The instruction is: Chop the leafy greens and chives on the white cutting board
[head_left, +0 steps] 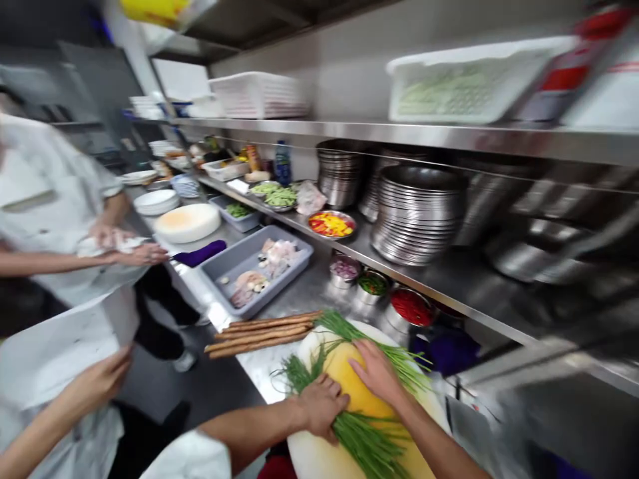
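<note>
A bunch of long thin green chives lies slantwise on a round cutting board, which is white with a yellow-stained middle. My left hand is closed over this bunch, with tips sticking out to its upper left. A second bunch of chives lies along the far side of the board. Beside it is my right hand, its thumb spread from the stretched fingers; the fingertips are at the bunch's near edge. Whether they press on it I cannot tell.
Brown sticks lie left of the board, a grey tub of pale meat behind them. Metal bowls of chopped red pieces stand under the shelf. Left, a co-worker's hands hold white cloth; another person's hand grips a white container.
</note>
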Motion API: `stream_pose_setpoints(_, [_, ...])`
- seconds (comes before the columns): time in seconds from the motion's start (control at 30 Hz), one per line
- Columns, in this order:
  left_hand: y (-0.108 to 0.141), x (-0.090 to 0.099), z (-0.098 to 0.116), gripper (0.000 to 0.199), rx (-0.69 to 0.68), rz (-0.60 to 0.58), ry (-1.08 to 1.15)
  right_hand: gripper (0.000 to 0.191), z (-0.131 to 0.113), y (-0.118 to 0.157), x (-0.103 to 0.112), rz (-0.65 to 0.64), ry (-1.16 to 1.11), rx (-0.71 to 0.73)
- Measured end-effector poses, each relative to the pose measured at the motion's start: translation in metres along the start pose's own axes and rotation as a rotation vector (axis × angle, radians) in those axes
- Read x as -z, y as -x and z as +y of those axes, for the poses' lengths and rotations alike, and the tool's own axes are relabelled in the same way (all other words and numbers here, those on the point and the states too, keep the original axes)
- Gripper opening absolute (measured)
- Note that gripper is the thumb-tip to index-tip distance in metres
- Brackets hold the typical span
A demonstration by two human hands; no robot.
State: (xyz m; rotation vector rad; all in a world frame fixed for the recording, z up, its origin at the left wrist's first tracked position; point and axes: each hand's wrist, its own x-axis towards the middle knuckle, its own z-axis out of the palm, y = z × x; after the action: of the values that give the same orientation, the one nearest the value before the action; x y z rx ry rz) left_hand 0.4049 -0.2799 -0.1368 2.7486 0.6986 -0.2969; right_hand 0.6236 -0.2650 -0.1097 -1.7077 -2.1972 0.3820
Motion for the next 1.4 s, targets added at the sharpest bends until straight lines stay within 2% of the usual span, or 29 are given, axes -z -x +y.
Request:
stream_pose_setpoints(0.1, [0.003,0.007,-0.029,0.065,-0.063,0.016,-0.122,0.062,-0.003,0.044,-0.039,-0.129,-0.128,-0.015])
stream_pose_setpoints(0.2, [0.011,0.012,-0.051,0.055,-0.103,0.057,-0.215,0.073,0.002,0.078,-0.076,-0.201,-0.038,-0.056])
stream_pose_setpoints(0.27, [0.02,0.015,-0.054,0.046,-0.108,0.088,-0.263,0.085,-0.004,0.092,-0.087,-0.205,0.053,-0.089])
stream_pose_setpoints(0.33, [0.033,0.017,-0.049,0.036,-0.078,0.118,-0.273,0.089,-0.022,0.104,-0.083,-0.22,0.142,-0.125])
stream_pose_setpoints(0.4, [0.044,0.016,-0.043,0.031,0.004,0.15,-0.234,0.077,-0.043,0.113,-0.071,-0.238,0.213,-0.113])
stream_pose_setpoints(0.47, [0.047,0.012,-0.046,0.043,0.106,0.181,-0.187,0.07,-0.056,0.115,-0.059,-0.262,0.216,-0.108])
stream_pose_setpoints(0.6, [0.039,-0.004,-0.058,0.056,0.157,0.172,-0.162,0.063,-0.055,0.113,-0.053,-0.302,0.227,-0.15])
stream_pose_setpoints(0.77, [0.046,-0.017,-0.052,0.052,0.289,0.204,-0.158,0.05,-0.058,0.117,-0.062,-0.274,0.235,-0.167])
stream_pose_setpoints(0.93, [0.042,-0.009,-0.063,0.045,0.373,0.23,-0.151,0.046,-0.063,0.098,-0.068,-0.209,0.206,-0.18])
stream_pose_setpoints(1.0, [0.037,-0.003,-0.068,0.051,0.342,0.252,-0.19,0.05,-0.061,0.091,-0.068,-0.19,0.198,-0.194])
stream_pose_setpoints(1.07, [0.031,0.002,-0.068,0.066,0.242,0.257,-0.233,0.059,-0.053,0.091,-0.064,-0.173,0.158,-0.21])
stream_pose_setpoints(1.13, [0.024,0.003,-0.06,0.082,0.101,0.225,-0.25,0.068,-0.038,0.104,-0.058,-0.093,0.052,-0.236])
stream_pose_setpoints(1.17, [0.019,0.002,-0.055,0.087,0.026,0.196,-0.247,0.068,-0.029,0.115,-0.055,-0.01,-0.024,-0.266])
stream_pose_setpoints(1.27, [0.0,-0.004,-0.037,0.084,-0.163,0.101,-0.206,0.053,-0.002,0.158,-0.051,0.35,-0.268,-0.484])
stream_pose_setpoints(1.33, [-0.016,-0.009,-0.028,0.074,-0.17,0.1,-0.183,0.049,0.008,0.186,-0.056,0.555,-0.403,-0.674])
stream_pose_setpoints(1.4, [-0.03,-0.013,-0.022,0.071,-0.068,0.151,-0.177,0.05,0.007,0.204,-0.067,0.681,-0.5,-0.811])
